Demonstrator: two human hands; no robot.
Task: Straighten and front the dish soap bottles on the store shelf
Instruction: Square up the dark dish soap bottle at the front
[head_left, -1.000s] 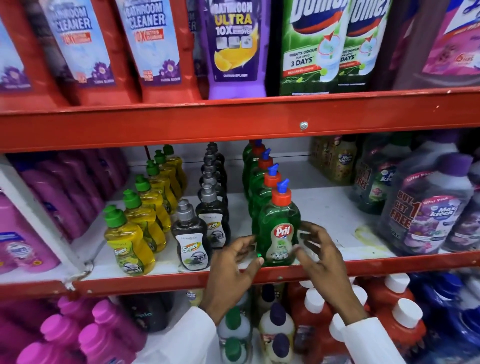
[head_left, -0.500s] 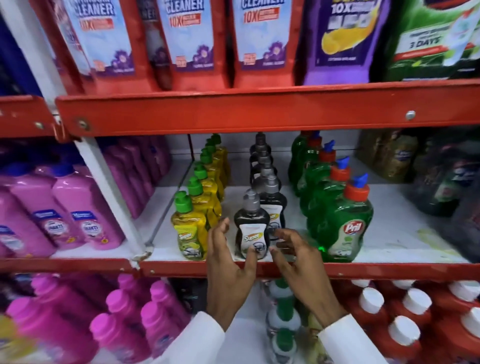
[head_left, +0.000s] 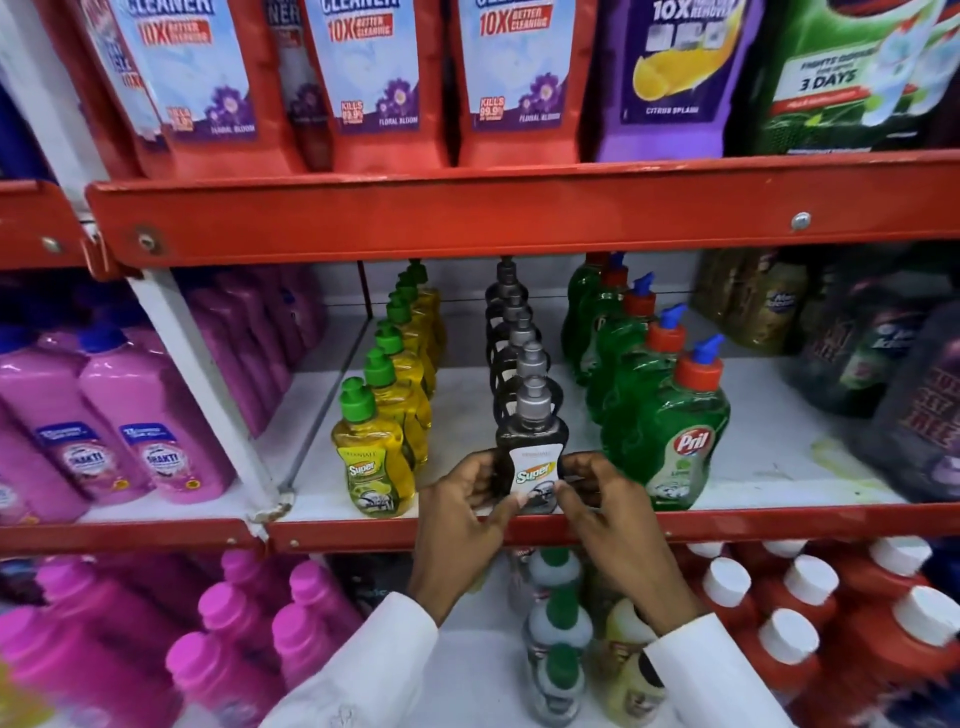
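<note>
Three rows of dish soap bottles stand on the white middle shelf (head_left: 467, 332). The front black bottle (head_left: 531, 441), grey-capped with a white "Super" label, sits at the shelf's front lip. My left hand (head_left: 465, 512) grips its left side and my right hand (head_left: 605, 506) grips its right side, thumbs on the label. Left of it runs the yellow row, its front bottle (head_left: 371, 457) green-capped. To the right runs the green row, its front Pril bottle (head_left: 680, 441) with an orange-and-blue cap. Both hands hide the black bottle's base.
A red shelf rail (head_left: 779, 522) runs along the front edge. Pink bottles (head_left: 130, 431) fill the bay to the left, dark purple jugs (head_left: 914, 405) stand at right. Red cleaner pouches (head_left: 363, 78) hang above. Red bottles with white caps (head_left: 800, 597) stand below.
Both hands shifted from the green Pril bottle leftward to the front black bottle and closed on its sides. The view moved left and closer.
</note>
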